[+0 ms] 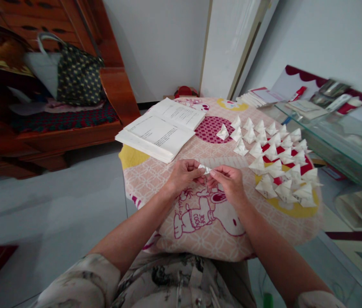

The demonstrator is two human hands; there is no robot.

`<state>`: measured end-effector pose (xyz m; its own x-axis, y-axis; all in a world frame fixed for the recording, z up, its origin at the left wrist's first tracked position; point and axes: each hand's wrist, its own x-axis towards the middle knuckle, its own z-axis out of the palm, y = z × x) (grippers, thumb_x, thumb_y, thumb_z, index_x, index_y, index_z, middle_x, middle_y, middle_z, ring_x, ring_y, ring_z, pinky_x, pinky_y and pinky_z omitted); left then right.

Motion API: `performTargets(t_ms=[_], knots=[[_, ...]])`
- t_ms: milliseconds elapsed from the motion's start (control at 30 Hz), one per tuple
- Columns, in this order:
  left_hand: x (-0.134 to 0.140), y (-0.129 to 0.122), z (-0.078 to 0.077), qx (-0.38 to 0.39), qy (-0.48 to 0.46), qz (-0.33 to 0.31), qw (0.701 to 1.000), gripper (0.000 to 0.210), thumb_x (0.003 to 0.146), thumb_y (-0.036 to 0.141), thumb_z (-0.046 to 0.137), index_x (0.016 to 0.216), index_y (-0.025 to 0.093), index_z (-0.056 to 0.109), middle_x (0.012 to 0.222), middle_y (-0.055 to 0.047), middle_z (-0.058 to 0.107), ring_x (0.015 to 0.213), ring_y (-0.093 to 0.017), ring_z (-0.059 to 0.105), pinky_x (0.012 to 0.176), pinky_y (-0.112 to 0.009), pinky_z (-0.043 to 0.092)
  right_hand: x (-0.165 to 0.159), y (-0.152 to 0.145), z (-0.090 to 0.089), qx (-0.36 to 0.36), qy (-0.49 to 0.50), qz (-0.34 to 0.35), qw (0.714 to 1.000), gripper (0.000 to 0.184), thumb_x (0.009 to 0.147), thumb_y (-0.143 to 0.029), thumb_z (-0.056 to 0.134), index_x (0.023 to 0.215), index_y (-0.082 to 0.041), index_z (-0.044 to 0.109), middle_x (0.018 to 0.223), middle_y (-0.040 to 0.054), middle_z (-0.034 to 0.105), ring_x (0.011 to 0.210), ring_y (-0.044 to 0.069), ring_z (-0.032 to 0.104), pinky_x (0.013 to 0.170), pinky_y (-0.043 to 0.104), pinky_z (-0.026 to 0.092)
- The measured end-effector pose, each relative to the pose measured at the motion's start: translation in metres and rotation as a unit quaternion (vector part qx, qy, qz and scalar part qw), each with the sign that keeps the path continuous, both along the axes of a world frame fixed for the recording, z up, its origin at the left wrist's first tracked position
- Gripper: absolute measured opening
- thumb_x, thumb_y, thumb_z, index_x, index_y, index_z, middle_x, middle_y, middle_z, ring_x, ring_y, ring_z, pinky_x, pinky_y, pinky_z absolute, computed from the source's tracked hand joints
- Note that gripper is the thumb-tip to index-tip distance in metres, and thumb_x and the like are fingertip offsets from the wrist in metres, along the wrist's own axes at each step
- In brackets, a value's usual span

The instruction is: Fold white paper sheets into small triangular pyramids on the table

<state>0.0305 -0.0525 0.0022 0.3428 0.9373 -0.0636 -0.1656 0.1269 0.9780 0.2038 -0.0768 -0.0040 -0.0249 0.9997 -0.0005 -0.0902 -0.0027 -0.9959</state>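
My left hand [186, 174] and my right hand [227, 179] meet over the near middle of the table. Between their fingertips they pinch a small folded piece of printed paper [204, 169], one end in each hand. Its exact shape is partly hidden by my fingers. Beyond my left hand an open book [164, 128] with printed pages lies flat. To the right of my right hand stand several folded paper pieces [275, 169] with pointed tips, set in rough rows.
A patterned cloth [155, 179] covers the round table. On the right a glass shelf [331, 145] overlaps the table's edge, with metal containers [333, 90] and papers [260, 96] near it. A wooden bench [72, 132] on the left holds a dotted bag [80, 75].
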Motion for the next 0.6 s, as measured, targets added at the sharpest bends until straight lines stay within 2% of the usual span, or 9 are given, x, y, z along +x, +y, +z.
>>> performTargets(t_ms=[267, 500, 600], knots=[[0.0016, -0.0024, 0.0045, 0.004, 0.007, 0.001, 1.0, 0.03, 0.071, 0.037, 0.079, 0.076, 0.012, 0.064, 0.065, -0.005, 0.072, 0.055, -0.014, 0.068, 0.056, -0.023, 0.055, -0.0015, -0.0007, -0.004, 0.009, -0.013, 0.018, 1.0, 0.027, 0.075, -0.043, 0.078, 0.077, -0.016, 0.073, 0.06, 0.0036, 0.072, 0.049, 0.016, 0.067, 0.049, 0.026, 0.056], [0.0007, -0.0008, 0.0006, 0.003, -0.004, -0.006, 1.0, 0.029, 0.071, 0.037, 0.08, 0.075, 0.012, 0.065, 0.065, -0.005, 0.071, 0.053, -0.013, 0.066, 0.056, -0.022, 0.054, -0.0022, -0.0034, 0.0006, 0.019, -0.02, 0.012, 1.0, 0.028, 0.075, -0.044, 0.077, 0.07, -0.017, 0.072, 0.058, 0.0027, 0.07, 0.046, 0.015, 0.063, 0.046, 0.025, 0.054], [0.0003, -0.0003, 0.0001, -0.015, -0.015, -0.007, 1.0, 0.028, 0.07, 0.035, 0.08, 0.075, 0.012, 0.066, 0.064, -0.005, 0.071, 0.053, -0.012, 0.066, 0.055, -0.021, 0.054, -0.002, -0.0028, 0.0013, 0.027, -0.026, 0.014, 0.999, 0.028, 0.075, -0.045, 0.077, 0.073, -0.017, 0.073, 0.059, 0.0029, 0.071, 0.048, 0.015, 0.065, 0.048, 0.026, 0.055]])
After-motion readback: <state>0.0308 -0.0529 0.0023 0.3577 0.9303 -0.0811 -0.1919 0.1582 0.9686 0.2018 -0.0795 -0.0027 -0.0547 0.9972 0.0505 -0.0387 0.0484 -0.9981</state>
